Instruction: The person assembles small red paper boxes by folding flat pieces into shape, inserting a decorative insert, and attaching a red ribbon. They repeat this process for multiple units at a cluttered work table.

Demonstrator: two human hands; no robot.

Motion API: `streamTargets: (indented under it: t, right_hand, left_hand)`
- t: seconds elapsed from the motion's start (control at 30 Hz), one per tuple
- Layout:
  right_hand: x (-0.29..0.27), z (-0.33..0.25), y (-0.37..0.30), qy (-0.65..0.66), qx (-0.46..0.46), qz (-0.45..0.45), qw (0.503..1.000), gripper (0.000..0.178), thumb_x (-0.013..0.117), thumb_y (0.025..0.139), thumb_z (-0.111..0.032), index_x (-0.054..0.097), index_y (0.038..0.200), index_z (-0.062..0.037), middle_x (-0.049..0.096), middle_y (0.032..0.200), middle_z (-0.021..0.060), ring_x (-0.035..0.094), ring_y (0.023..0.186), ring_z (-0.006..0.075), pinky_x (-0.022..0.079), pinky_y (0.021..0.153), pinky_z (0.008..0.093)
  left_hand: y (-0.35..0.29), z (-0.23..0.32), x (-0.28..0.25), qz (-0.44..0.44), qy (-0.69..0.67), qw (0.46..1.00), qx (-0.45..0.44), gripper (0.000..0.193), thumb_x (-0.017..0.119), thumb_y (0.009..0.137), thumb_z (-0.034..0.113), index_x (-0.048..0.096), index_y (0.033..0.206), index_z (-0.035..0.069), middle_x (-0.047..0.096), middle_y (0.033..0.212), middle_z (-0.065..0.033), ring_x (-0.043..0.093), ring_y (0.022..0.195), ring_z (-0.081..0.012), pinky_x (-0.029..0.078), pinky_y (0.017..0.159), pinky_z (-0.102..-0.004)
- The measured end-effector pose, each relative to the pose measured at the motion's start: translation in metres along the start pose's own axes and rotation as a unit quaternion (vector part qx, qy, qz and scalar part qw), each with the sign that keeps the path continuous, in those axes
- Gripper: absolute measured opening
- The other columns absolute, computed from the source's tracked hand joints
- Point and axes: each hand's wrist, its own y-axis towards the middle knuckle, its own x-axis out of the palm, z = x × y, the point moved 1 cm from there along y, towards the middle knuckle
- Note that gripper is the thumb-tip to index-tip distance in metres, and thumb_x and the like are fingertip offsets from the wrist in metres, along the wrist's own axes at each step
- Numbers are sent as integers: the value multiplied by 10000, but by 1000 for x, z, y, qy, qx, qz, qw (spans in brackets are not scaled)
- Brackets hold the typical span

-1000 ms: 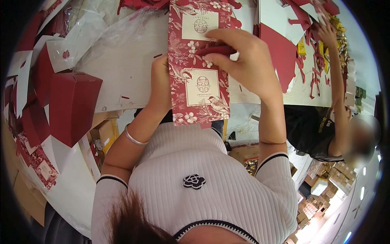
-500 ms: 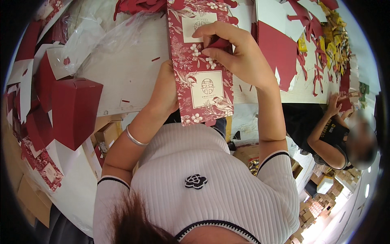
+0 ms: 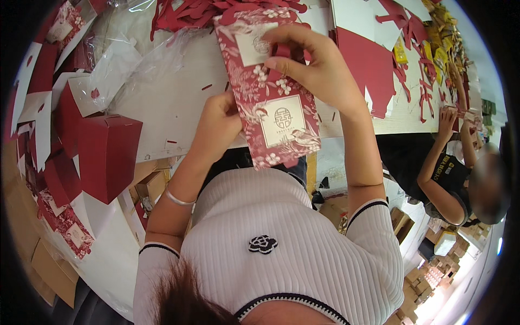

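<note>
A long dark-red gift box [image 3: 290, 122], printed with pale flowers and birds and bearing cream square panels, is held tilted over the table's near edge. My left hand [image 3: 219, 122] grips its left edge, with the fingers partly hidden behind it. Over the upper half of the box, my right hand [image 3: 319, 67] pinches a curled dark-red strap [image 3: 283, 50] between thumb and fingers. Whether the strap is fixed to the box's far side cannot be seen.
Red strips [image 3: 189, 15] are heaped at the back beside clear plastic wrap [image 3: 130, 46]. Plain red boxes [image 3: 108, 157] stand at left. Flat red and white cartons [image 3: 365, 70] lie at right, near yellow packets [image 3: 441, 59]. A co-worker [image 3: 447, 179] handles something at far right.
The box has tilted, its top swinging left and its lower end shifting slightly right. My right hand keeps its pinch on the strap, which now shows more of its curl.
</note>
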Motion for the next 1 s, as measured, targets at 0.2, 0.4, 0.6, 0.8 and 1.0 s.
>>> streamTargets:
  t: [0.2, 0.4, 0.6, 0.8, 1.0]
  right_hand:
    - [3, -3, 1, 147, -25, -4, 989, 216, 618, 758, -2, 590, 971, -23, 558, 741, 17, 495, 610, 59, 412, 539, 200]
    - [-14, -32, 13, 459, 31, 65, 886, 94, 589, 791, 2, 598, 884, 17, 613, 753, 57, 566, 539, 93, 468, 486, 198]
    - [-53, -17, 1, 541, -29, 61, 838, 584, 570, 848, -287, 283, 1292, -38, 421, 1220, 202, 515, 1050, 264, 428, 887, 353]
    - [-52, -18, -71, 320, -15, 11, 947, 925, 649, 719, -480, 143, 1368, -57, 344, 1282, 212, 384, 1171, 283, 320, 971, 391]
    - [-152, 33, -103, 339, 162, 287, 881, 648, 527, 796, -471, 416, 1241, -14, 468, 1206, 168, 433, 1132, 233, 351, 940, 347]
  left_hand:
    - [-3, 37, -14, 258, 445, 781, 355, 208, 635, 690, 75, 618, 896, 54, 612, 919, -75, 589, 812, -231, 428, 798, -362]
    - [15, 75, -9, 66, 395, 752, 523, 249, 547, 756, 162, 653, 928, 18, 620, 962, -173, 582, 956, -277, 329, 978, -473]
    - [14, 112, 3, 117, 239, 899, 347, 224, 540, 851, 143, 610, 853, -70, 628, 824, -86, 576, 706, -116, 438, 627, -219]
    - [37, 107, 27, 60, 24, 984, 166, 301, 482, 898, 222, 555, 1015, -46, 609, 853, -70, 543, 699, -87, 422, 612, -210]
    - [41, 99, 56, -54, 80, 987, 126, 504, 294, 937, 398, 399, 1231, 2, 587, 1035, -162, 589, 898, -213, 477, 775, -320]
